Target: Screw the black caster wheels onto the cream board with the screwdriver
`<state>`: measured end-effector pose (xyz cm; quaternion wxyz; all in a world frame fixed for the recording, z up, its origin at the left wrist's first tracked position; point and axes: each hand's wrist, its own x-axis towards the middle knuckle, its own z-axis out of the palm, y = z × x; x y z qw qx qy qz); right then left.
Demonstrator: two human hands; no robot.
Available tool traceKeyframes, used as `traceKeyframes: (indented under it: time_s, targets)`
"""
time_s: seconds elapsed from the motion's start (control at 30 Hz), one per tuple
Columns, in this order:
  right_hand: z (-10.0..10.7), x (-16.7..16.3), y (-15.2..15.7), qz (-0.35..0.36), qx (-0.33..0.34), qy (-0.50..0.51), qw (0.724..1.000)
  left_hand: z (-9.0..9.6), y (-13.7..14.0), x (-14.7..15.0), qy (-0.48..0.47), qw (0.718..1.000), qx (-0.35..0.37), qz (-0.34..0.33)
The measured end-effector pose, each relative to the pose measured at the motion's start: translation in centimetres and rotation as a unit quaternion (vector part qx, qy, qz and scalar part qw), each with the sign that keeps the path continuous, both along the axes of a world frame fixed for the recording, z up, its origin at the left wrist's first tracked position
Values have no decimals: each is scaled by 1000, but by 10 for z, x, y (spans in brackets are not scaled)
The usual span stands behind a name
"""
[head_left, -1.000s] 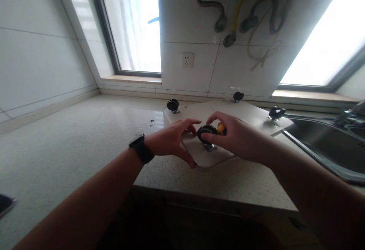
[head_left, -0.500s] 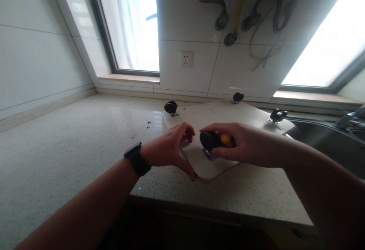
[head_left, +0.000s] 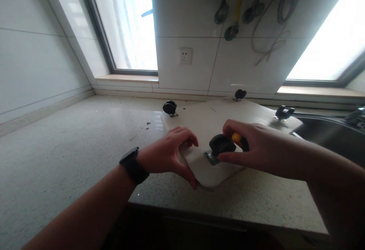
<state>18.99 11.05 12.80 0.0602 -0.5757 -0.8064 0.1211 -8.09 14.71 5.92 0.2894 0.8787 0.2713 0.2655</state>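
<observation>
A white board point(head_left: 196, 119) with rounded corners lies on the counter, with black swivel casters on its corners. My left hand point(head_left: 173, 151), wearing a watch, grips its near left edge, thumb low and fingers curled above. At the near corner stands a caster point(head_left: 222, 144) on a metal plate point(head_left: 211, 158). My right hand point(head_left: 248, 141) is closed around an orange-and-black handled tool point(head_left: 236, 137), whose shaft I cannot see. Its thumb and forefinger touch the near caster. Other casters sit at the left corner point(head_left: 170, 108), far corner point(head_left: 240, 94) and right corner point(head_left: 284, 112).
A few small dark screws point(head_left: 147, 125) lie on the speckled counter point(head_left: 85, 147) left of the board. The steel sink point(head_left: 327, 136) is at the right, by a faucet point(head_left: 356, 117). Behind are a tiled wall, an outlet point(head_left: 184, 56) and pipes point(head_left: 221, 12).
My right hand has shifted right with the tool, and the near caster's wheel has swung right, so more of its plate shows. My left hand stays on the board's edge.
</observation>
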Motion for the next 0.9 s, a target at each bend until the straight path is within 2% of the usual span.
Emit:
traceKeyframes:
  time_s: [0.17,0.27,0.4,0.47,0.53,0.63,0.77,0.9]
  targets:
    - [4,-2,6,75,-2,53,996,1,1,0,0,1000,7,-11]
    - [9,-6,10,129,6,22,991,1,0,0,-3,1000,13,-14]
    - [14,-11,11,121,50,-43,990,1,0,0,-3,1000,16,-10]
    - [16,-11,13,147,39,-29,988,1,0,0,2,1000,16,-11]
    - [16,-10,15,178,1,-1,984,0,0,-1,6,1000,13,-19]
    - [13,-8,17,185,-40,35,981,-2,2,-2,-2,999,10,-30]
    - [8,-6,15,177,-12,47,983,-10,6,-1,-35,998,30,-35]
    - [5,-7,15,194,-3,45,980,-19,8,2,-25,997,63,-22]
